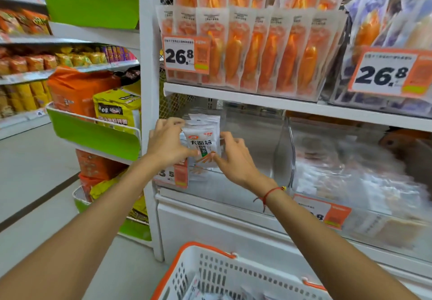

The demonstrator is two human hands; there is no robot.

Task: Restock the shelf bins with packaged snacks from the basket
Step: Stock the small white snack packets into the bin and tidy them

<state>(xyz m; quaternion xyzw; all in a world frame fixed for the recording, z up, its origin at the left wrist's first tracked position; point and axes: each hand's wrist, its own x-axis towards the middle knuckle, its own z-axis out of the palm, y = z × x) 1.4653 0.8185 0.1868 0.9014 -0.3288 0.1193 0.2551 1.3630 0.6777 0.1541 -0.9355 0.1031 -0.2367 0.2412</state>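
Observation:
I hold a small stack of white snack packets [203, 141] with black characters and an orange picture, upright in front of a clear shelf bin [247, 140]. My left hand [166, 141] pinches the stack's left edge. My right hand [233, 157] grips its right and lower edge. The bin behind the packets looks mostly bare. A white basket [210, 274] with an orange rim and handles sits at the bottom, with a few more packets inside.
A neighbouring clear bin [350, 173] to the right holds pale packets. The shelf above carries orange packets [252, 47] and price tags reading 26.8 [184, 54]. A green-fronted rack [93, 133] of noodle packs stands to the left, past a white post [150, 89].

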